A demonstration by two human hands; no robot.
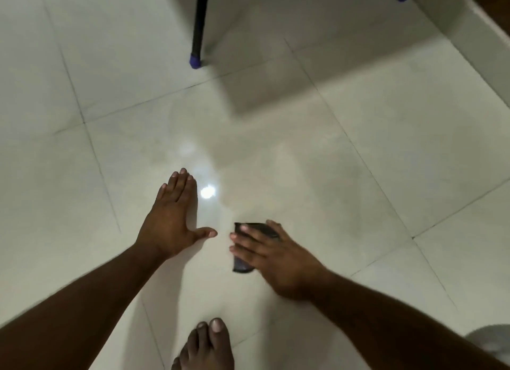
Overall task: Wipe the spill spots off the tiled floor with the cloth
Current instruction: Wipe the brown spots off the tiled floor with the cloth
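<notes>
A: Cloth point(242, 266) location and orientation?

B: Dark, folded, flat on the tiled floor point(303, 149), pinned under the right hand point(271, 258). Visible edges show at top and bottom of the fingers; long axis runs roughly near-to-far.

A: Hand states, left to right?

B: Left hand point(172, 218): open, palm flat on the tile, fingers together, thumb spread toward the cloth, not touching it. Right hand: fingers extended, pressing the cloth down.

A: Clearance?

B: Bare tile lies on all sides of both hands. A bright light reflection point(207, 191) lies between them. Spill spots cannot be made out.

A: Obstructions?

B: Black chair leg point(199, 24) with blue foot, well beyond the hands; wall base point(474, 46) at far right; bare foot point(205, 345) near the bottom edge
</notes>
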